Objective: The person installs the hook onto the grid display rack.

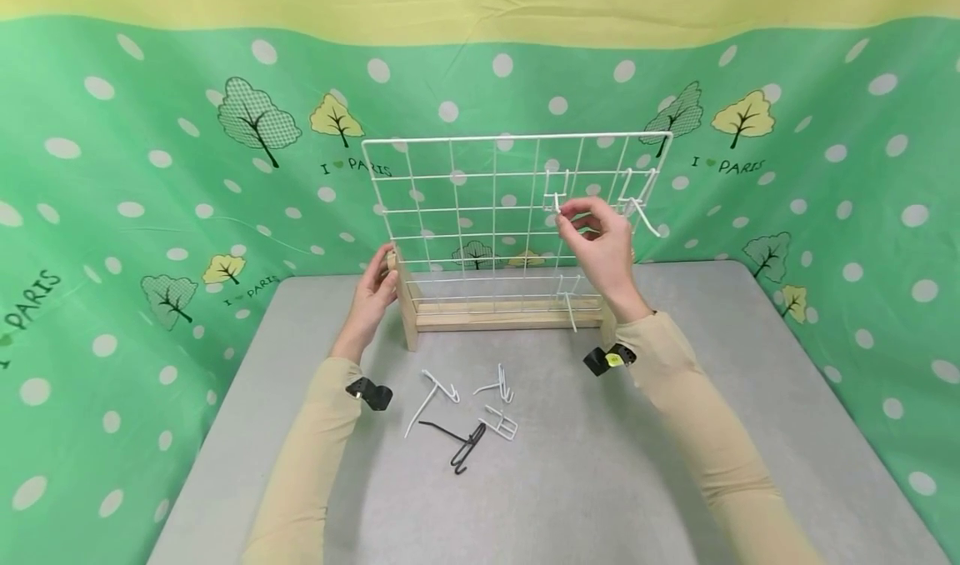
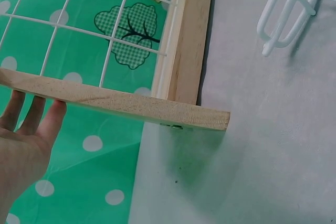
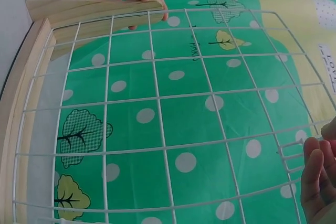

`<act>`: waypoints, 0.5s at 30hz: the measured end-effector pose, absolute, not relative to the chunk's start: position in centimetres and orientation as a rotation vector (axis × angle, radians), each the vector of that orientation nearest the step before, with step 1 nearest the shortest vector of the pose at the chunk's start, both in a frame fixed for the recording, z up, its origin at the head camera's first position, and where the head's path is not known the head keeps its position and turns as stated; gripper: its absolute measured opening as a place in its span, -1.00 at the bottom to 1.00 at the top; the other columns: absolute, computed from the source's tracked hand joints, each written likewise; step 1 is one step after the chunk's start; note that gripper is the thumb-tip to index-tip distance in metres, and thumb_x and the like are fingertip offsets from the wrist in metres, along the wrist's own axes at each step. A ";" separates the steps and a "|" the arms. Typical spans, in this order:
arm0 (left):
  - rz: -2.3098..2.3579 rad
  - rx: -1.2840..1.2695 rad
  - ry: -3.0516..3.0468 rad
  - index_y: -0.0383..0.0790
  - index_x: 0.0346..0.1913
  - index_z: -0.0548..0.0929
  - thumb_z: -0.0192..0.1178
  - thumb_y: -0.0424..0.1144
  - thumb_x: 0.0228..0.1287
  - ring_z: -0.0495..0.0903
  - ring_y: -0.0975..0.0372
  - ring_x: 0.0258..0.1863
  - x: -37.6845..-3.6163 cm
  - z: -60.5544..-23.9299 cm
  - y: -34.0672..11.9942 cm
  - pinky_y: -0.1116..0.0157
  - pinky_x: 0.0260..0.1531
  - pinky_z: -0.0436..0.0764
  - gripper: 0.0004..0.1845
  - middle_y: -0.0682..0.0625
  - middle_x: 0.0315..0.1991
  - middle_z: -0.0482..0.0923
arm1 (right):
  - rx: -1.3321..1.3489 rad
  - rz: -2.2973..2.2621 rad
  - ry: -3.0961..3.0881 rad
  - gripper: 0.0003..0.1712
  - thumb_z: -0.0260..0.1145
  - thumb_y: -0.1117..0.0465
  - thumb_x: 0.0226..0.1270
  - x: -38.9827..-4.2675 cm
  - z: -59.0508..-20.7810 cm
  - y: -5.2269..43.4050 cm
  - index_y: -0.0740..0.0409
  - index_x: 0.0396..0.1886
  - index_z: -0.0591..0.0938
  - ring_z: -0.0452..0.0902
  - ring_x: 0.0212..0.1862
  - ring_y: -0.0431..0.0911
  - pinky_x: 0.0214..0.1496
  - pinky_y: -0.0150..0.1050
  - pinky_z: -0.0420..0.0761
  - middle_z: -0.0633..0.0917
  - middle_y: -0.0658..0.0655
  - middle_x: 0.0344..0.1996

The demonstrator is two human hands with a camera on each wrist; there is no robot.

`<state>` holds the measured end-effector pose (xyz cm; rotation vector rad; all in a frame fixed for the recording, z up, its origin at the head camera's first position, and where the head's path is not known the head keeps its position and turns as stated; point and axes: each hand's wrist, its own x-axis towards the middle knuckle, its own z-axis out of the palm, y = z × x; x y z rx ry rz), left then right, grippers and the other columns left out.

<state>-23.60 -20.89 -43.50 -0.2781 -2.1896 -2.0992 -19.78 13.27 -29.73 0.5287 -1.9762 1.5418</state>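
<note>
A white wire grid panel (image 1: 480, 215) stands upright in a wooden base (image 1: 495, 319) on the grey table. My left hand (image 1: 377, 280) holds the base's left wooden post (image 1: 405, 298), thumb in front and fingers behind; in the left wrist view those fingers (image 2: 31, 124) lie against the wood (image 2: 131, 106). My right hand (image 1: 564, 213) pinches a white wire hook (image 1: 553, 192) against the upper right part of the grid. In the right wrist view my right fingertips (image 3: 316, 179) sit at the hook's wires (image 3: 293, 150) on the grid (image 3: 157, 103).
A second white hook (image 1: 642, 205) hangs at the grid's right edge, a third (image 1: 568, 300) low on the grid. Loose on the table in front lie white hooks (image 1: 433, 394) (image 1: 500, 384) (image 1: 501, 423) and a black hook (image 1: 459, 444). Green dotted cloth walls surround the table.
</note>
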 end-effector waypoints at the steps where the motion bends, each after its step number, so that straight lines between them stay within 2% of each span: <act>1: -2.099 -0.276 -2.189 -0.05 0.52 0.06 -0.08 -0.28 0.53 0.19 -0.13 0.33 -23.6 -43.5 -20.9 -0.11 0.25 0.31 -0.42 -0.32 0.39 0.12 | 0.526 1.548 -1.979 -0.88 0.27 0.54 0.22 -19.7 -29.9 13.3 0.54 -0.24 0.60 0.53 -0.40 -0.17 -0.47 -0.45 0.49 0.65 0.37 -0.31; 10: -2.066 -0.270 -2.198 0.03 0.51 0.11 -0.06 -0.21 0.52 0.23 -0.11 0.31 -23.5 -43.5 -20.8 -0.08 0.24 0.34 -0.43 -0.30 0.37 0.15 | 0.475 1.559 -2.030 -0.88 0.28 0.52 0.23 -19.3 -31.2 13.5 0.49 -0.23 0.62 0.54 -0.42 -0.20 -0.46 -0.46 0.50 0.67 0.34 -0.27; 15: -2.064 -0.270 -2.196 0.03 0.50 0.14 -0.05 -0.21 0.52 0.23 -0.11 0.31 -23.6 -43.6 -20.8 -0.10 0.23 0.35 -0.44 -0.31 0.37 0.15 | 0.532 1.586 -2.029 -0.88 0.27 0.56 0.21 -19.0 -32.5 13.4 0.54 -0.24 0.61 0.53 -0.44 -0.15 -0.47 -0.48 0.51 0.66 0.41 -0.29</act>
